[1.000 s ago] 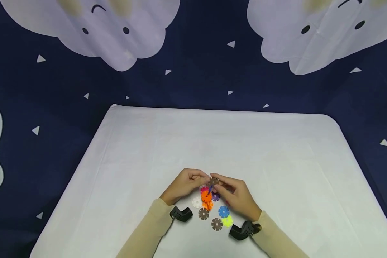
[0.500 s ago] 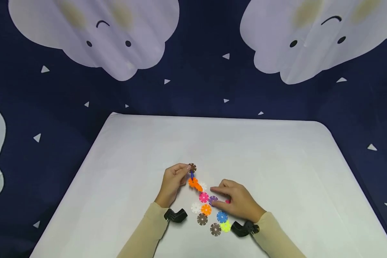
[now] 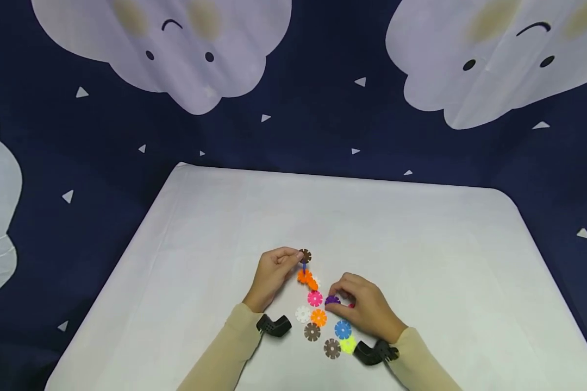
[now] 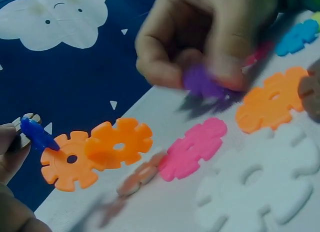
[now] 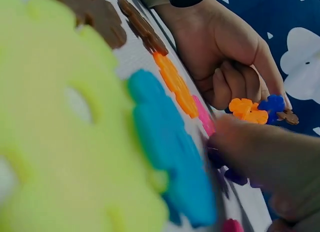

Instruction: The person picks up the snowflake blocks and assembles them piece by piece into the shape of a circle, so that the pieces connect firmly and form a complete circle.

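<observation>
In the head view my left hand (image 3: 272,276) pinches a brown notched plastic disc (image 3: 306,256), the top of a joined chain. A blue disc (image 4: 37,133) slots in below it, then two orange discs (image 4: 70,161), held off the table. My right hand (image 3: 369,305) pinches a purple disc (image 3: 332,299) between thumb and fingers, low over the table. A pink disc (image 3: 315,298) lies between the hands. Another pinkish-red disc (image 3: 351,306) is mostly hidden by the right hand.
Nearer me on the white table (image 3: 215,228) lie loose discs: white (image 3: 303,313), orange (image 3: 318,317), brown (image 3: 312,332), another brown (image 3: 332,348), blue (image 3: 343,329) and yellow (image 3: 348,345). Black cameras sit on both wrists. A dark blue patterned cloth (image 3: 313,130) hangs behind.
Both hands were together at the brown disc. The left hand has drawn the chain away, up and left; the right hand let go, moved down and took hold of the purple disc.
</observation>
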`<state>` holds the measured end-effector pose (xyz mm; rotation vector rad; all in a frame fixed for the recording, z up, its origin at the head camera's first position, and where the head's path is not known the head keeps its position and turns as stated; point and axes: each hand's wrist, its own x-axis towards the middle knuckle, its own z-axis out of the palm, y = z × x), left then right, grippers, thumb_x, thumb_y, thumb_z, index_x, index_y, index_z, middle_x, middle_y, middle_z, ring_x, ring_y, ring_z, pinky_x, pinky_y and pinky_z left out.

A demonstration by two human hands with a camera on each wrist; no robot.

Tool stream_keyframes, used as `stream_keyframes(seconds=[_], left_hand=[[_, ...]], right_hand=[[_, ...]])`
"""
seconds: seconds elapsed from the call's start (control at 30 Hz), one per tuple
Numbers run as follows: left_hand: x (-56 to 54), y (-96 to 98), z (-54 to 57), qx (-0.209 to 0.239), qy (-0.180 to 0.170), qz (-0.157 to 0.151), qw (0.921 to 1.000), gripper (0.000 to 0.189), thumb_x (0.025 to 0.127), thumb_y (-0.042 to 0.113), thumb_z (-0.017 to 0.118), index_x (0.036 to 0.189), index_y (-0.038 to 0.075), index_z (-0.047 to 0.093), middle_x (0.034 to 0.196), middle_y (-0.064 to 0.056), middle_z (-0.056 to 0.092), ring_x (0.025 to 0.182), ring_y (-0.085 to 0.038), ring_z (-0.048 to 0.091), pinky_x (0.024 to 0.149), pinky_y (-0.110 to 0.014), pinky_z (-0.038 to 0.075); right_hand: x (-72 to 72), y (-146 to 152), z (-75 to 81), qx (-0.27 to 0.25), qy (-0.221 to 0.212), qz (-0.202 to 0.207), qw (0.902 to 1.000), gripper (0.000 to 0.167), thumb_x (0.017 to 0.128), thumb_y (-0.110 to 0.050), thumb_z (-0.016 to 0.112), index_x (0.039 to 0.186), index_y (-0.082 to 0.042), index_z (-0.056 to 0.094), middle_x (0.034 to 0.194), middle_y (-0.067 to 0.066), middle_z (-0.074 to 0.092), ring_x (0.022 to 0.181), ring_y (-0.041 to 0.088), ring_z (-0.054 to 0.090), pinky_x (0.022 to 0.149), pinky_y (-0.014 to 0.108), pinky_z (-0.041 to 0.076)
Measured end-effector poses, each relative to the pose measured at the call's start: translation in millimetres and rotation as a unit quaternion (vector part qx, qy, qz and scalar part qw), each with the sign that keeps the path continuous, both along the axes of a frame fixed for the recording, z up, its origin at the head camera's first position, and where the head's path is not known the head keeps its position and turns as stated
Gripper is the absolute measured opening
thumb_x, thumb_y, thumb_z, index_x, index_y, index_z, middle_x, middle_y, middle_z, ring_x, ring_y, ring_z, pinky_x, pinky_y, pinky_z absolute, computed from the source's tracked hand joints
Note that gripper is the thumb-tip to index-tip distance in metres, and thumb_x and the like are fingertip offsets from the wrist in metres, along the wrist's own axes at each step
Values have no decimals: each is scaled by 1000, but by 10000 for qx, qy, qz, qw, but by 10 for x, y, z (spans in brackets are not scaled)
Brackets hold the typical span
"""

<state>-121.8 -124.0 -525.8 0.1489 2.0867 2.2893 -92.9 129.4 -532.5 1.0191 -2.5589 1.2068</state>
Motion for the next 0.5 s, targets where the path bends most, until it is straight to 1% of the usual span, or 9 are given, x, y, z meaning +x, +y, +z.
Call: stream_keyframes(seconds=[0.07, 0.13, 0.2, 0.27, 0.37, 0.43, 0.5], left_hand=[[-5, 9, 21, -195, 21, -56, 9998, 23, 98, 21, 72, 101, -1, 76, 57, 4, 40, 54, -9, 34, 54, -22, 30], [0, 16, 29, -399, -22, -132, 9991, 21, 97, 20, 73, 100, 0, 77, 58, 3, 44, 56, -9, 35, 55, -22, 31], [10, 19, 20, -536, -133, -220, 9982, 19, 96, 20, 73, 99, 1, 77, 58, 0, 47, 57, -9, 37, 57, -22, 32], [23, 22, 14, -639, -199, -291, 9973, 18, 96, 20, 73, 98, 2, 77, 57, -1, 48, 56, -10, 37, 56, -22, 32], [33, 32, 17, -678, -140, -383, 9969, 18, 96, 23, 74, 98, 5, 78, 55, 0, 45, 55, -11, 35, 57, -23, 31], [37, 38, 24, -681, -44, -441, 9967, 19, 96, 24, 74, 99, 6, 79, 55, 2, 43, 55, -11, 33, 58, -23, 32], [45, 42, 21, -661, -1, -484, 9966, 20, 96, 24, 74, 99, 5, 79, 54, 3, 42, 55, -11, 33, 59, -23, 33]], right_hand=[[-21, 12, 11, -398, -440, -49, 9982, 18, 83, -29, 87, 91, -29, 71, 75, -12, 50, 66, 4, 44, 57, 19, 37], [-37, 29, 19, -751, -954, -95, 9926, 14, 85, -23, 86, 87, -27, 73, 70, -11, 48, 62, 5, 43, 55, 21, 36], [-40, 49, 18, -910, -1367, -183, 9863, 11, 87, -18, 84, 87, -24, 75, 67, -10, 47, 60, 4, 42, 53, 21, 36], [-38, 57, 19, -1039, -1663, -304, 9801, 8, 89, -13, 81, 90, -18, 76, 67, -8, 51, 59, 4, 42, 52, 22, 36], [-42, 45, 30, -1166, -1778, -653, 9749, 6, 94, -7, 74, 96, -13, 73, 69, 1, 59, 57, 5, 43, 51, 23, 38], [-51, 20, 46, -1434, -1780, -924, 9691, 6, 97, -3, 70, 99, -8, 70, 72, 8, 64, 55, 8, 44, 49, 23, 37], [-60, -11, 51, -1686, -1707, -1149, 9640, 4, 99, -3, 66, 101, -6, 68, 75, 12, 67, 52, 10, 43, 47, 23, 35]])
